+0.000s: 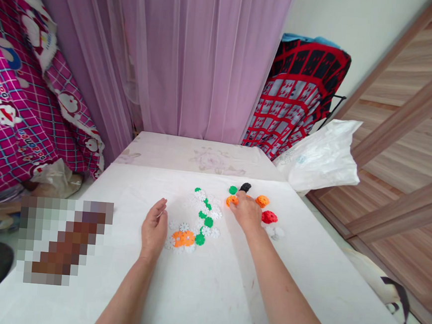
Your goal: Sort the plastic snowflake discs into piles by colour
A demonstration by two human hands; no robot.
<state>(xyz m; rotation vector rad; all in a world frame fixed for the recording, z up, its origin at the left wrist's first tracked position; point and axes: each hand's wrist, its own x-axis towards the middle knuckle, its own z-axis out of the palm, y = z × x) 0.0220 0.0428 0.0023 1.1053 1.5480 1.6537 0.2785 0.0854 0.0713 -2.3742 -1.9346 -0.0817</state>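
Note:
A joined figure of small plastic snowflake discs lies flat on the table, with white discs (215, 232), green discs (208, 222) and an orange patch (183, 239). My left hand (154, 229) rests on its edge to the left of the figure, fingers stretched and slightly curved, holding nothing. To the right of the figure, my right hand (246, 212) reaches down with thumb and fingertips closed on orange snowflake discs (231, 200); the palm side is hidden. Around it lie black discs (245, 187), a green stack (233, 189), another orange clump (262, 201), red discs (270, 216) and white discs (278, 232).
The white table (198, 290) has a flowered cover (216, 157) at its far end. Behind hangs a purple curtain (205, 56). A white plastic bag (324, 155) stands off the right edge, by a wooden wardrobe (400, 146). A blurred patch (69, 243) covers something at left.

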